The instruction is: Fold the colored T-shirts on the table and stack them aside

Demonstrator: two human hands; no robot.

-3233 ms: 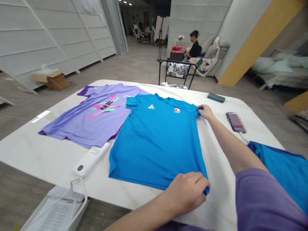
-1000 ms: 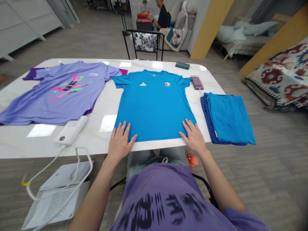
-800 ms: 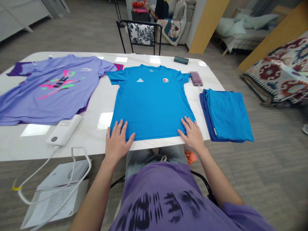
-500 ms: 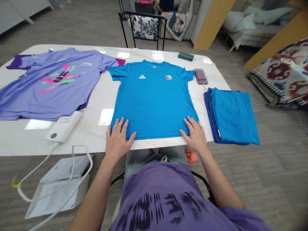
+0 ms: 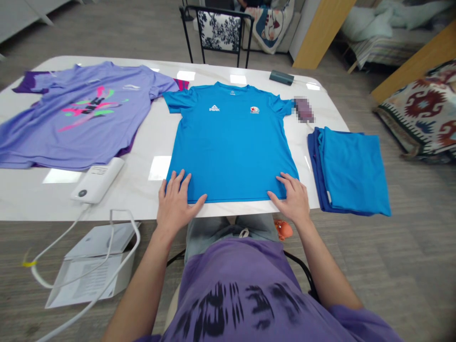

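Observation:
A bright blue T-shirt (image 5: 231, 147) lies spread front side up on the white table (image 5: 142, 190), its collar toward the far side and its hem near me. On its lower left corner rests my left hand (image 5: 176, 199), fingers stretched and thumb spread along the hem. My right hand (image 5: 292, 197) lies on the lower right corner, its fingers apart and slightly bent. Neither hand grips the fabric.
Purple T-shirts (image 5: 92, 114) lie on the table's left, beside a white power strip (image 5: 98, 180) with a cable. Folded blue clothes (image 5: 352, 171) are stacked at the right edge. A dark case (image 5: 281, 77) sits at the back; a chair (image 5: 219, 33) stands beyond.
The view has shifted a little, so the table appears slightly higher and further right. My fingers have moved slightly on the shirt's lower corners; the shirt still lies flat.

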